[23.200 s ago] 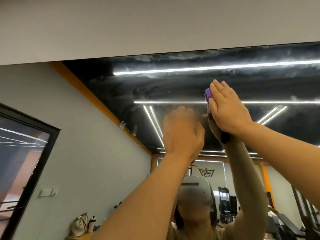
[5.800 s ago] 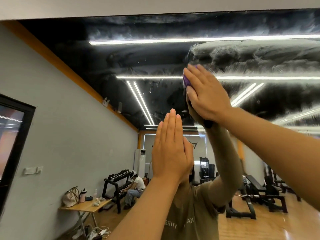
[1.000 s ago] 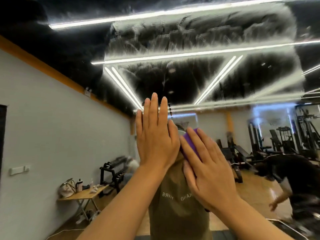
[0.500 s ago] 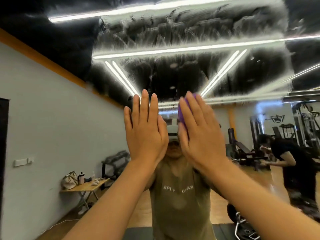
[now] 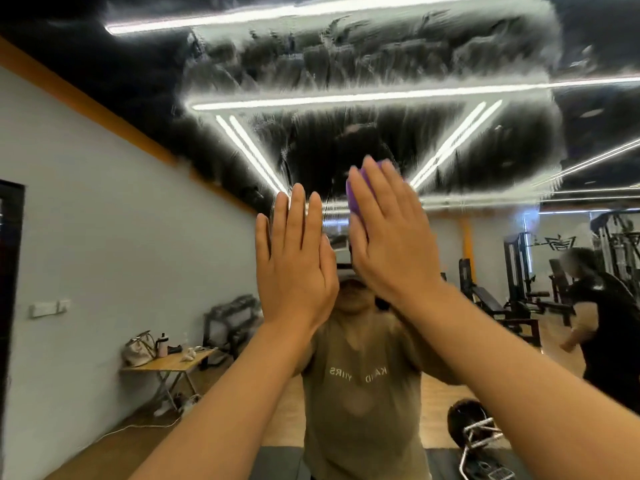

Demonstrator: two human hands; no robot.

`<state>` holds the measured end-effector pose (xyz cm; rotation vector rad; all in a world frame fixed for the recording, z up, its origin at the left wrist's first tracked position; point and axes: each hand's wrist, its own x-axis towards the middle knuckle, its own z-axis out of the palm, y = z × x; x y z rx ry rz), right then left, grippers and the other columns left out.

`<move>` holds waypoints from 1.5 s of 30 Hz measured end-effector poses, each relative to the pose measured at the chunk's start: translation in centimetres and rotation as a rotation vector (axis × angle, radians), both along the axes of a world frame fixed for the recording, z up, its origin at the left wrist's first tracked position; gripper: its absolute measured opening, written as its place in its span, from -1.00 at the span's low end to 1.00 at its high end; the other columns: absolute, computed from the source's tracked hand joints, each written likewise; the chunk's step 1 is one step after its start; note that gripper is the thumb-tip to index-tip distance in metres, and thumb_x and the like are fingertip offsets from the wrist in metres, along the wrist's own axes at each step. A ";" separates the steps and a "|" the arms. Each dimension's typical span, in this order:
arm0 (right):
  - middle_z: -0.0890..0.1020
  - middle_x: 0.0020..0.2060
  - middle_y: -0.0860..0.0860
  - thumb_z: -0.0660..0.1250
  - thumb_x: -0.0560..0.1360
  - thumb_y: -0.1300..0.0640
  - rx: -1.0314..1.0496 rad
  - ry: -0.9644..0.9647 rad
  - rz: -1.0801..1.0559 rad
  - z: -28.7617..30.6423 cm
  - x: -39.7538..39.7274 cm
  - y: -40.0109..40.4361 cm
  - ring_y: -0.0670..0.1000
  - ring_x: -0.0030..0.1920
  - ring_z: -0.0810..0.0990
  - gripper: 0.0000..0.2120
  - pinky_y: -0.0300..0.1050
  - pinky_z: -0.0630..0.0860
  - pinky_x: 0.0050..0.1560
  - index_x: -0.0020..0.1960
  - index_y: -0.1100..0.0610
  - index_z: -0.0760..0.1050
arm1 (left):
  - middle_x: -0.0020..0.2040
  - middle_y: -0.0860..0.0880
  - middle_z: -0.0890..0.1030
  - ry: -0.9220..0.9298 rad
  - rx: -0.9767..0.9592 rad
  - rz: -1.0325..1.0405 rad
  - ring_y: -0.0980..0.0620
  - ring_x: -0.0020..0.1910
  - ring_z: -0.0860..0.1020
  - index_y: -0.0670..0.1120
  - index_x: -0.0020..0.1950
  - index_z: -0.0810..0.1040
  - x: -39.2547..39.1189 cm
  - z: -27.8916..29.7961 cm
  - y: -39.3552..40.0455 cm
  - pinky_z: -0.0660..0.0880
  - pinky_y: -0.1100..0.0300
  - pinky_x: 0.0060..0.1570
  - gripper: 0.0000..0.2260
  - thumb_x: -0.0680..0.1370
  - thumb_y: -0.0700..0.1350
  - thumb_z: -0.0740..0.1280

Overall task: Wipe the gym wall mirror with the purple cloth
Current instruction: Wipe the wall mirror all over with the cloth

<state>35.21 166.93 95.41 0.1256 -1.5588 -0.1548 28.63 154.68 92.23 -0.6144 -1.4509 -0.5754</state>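
The gym wall mirror (image 5: 381,64) fills the whole view, with grey streaky smears across its upper half. My right hand (image 5: 391,237) presses the purple cloth (image 5: 356,199) flat against the glass with straight fingers; only the cloth's left edge and top show past the fingers. My left hand (image 5: 294,258) lies flat on the mirror just to the left, fingers straight and together, holding nothing. Both forearms rise from the bottom of the view.
The mirror reflects me in an olive T-shirt (image 5: 360,393), a folding table (image 5: 166,365) with a bag and bottle at the left, weight machines (image 5: 519,271) at the right, and another person (image 5: 602,306) in black at the far right.
My right hand has slid the cloth up the glass from chest height to above the left hand's fingertips. The left hand stays flat on the mirror. The person in black has moved.
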 end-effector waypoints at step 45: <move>0.17 0.60 0.09 0.02 0.66 0.01 -0.031 -0.064 -0.068 -0.1 3.1 4.2 0.08 0.62 0.06 -0.46 -0.04 -0.10 0.61 0.61 0.14 0.17 | 0.64 -0.10 0.12 -0.001 0.008 -0.020 -0.09 0.63 0.03 -0.11 0.64 0.15 0.0 -0.4 0.0 -0.09 -0.09 0.58 -0.47 0.66 -0.02 -0.02</move>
